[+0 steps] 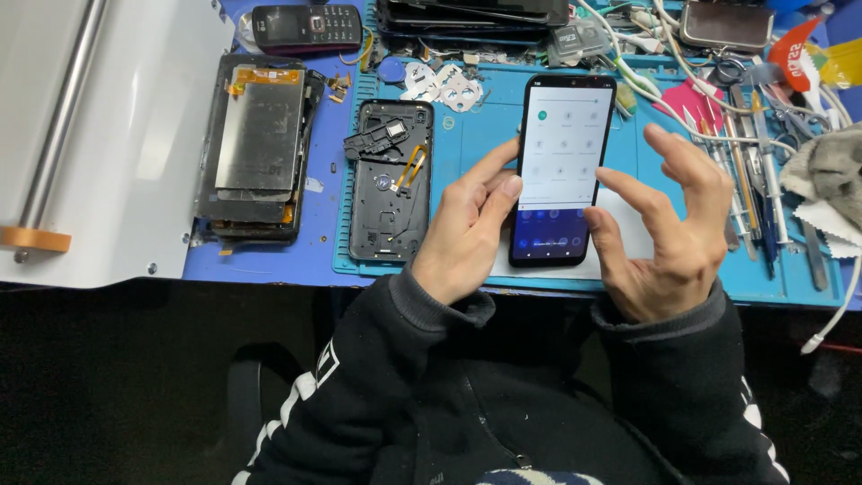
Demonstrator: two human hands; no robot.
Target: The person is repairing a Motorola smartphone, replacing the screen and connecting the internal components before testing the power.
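Phone (561,171) lying flat, screen up and lit, on blue mat (485,126), just right of gutted back shell (391,184) and left of the tool row (750,171); left hand (462,233) pressed against phone's left edge, fingers loosely curled, thumb and forefinger touching the frame about midway down, steadying rather than gripping; right hand (669,229) spread wide open beside phone's right edge, nothing held, thumb tip at the lower right edge of the screen, other fingers arched above the mat; probably light and rigid, a thin slab of glass on a slim frame, slick on the face and likely slick along the sides too; fragile where the glass is, so best taken by the two long edges, thumb on one side and fingers on the other, near the middle, never by pressing on the display or pinching a corner; lit screen reacts to touch, so stray contact on the face best avoided; left of phone beyond the shell, a stripped display stack (256,148) with metal shield; above it a small keypad handset (305,27); above phone, loose metal brackets (440,85) and white cables (646,81); far right of phone, a grey cloth (831,171)
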